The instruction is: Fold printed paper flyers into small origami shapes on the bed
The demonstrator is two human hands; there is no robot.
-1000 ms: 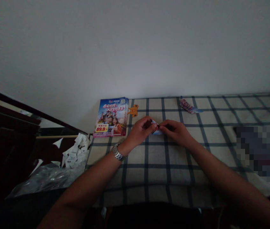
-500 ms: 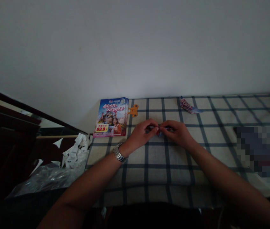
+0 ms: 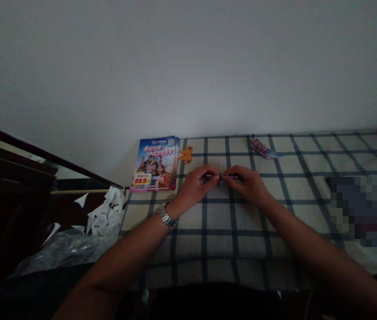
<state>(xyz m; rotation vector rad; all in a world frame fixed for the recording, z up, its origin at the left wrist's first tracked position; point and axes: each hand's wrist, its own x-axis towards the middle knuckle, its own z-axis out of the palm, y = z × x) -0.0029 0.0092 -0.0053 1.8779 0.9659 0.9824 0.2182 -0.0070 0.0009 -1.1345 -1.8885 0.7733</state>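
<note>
Fingers (image 3: 208,174) of the left hand (image 3: 193,184) and fingers (image 3: 233,174) of the right hand (image 3: 248,184) pinch opposite ends of one small folded paper piece (image 3: 222,178). Both grasps are closed on the piece; no finger is released. The piece sits between the two sets of fingertips, just above the checked cloth (image 3: 228,222), to the right of the flyer stack (image 3: 155,162). Most of the piece is hidden by the fingers, so its exact fold state cannot be told.

Surroundings, referenced to the flyer stack:
- An orange paper shape (image 3: 186,154) lies touching or just beside its right edge.
- A second patterned folded piece (image 3: 262,148) lies well to its right, near the wall.
- A heap of white paper scraps (image 3: 105,213) on clear plastic film (image 3: 65,249) lies below and to its left, off the cloth.
- A metal wristwatch (image 3: 164,214) sits on the left wrist, below it.

Fault risks, as judged from this position:
- Tearing: the paper is small and held at both ends; opposing pull is likely to split it at a crease.
- Skewed crease: the low light and hidden edges make misalignment probable.
- Slipping: a narrow fingertip grip may let the piece drop onto the cloth.
</note>
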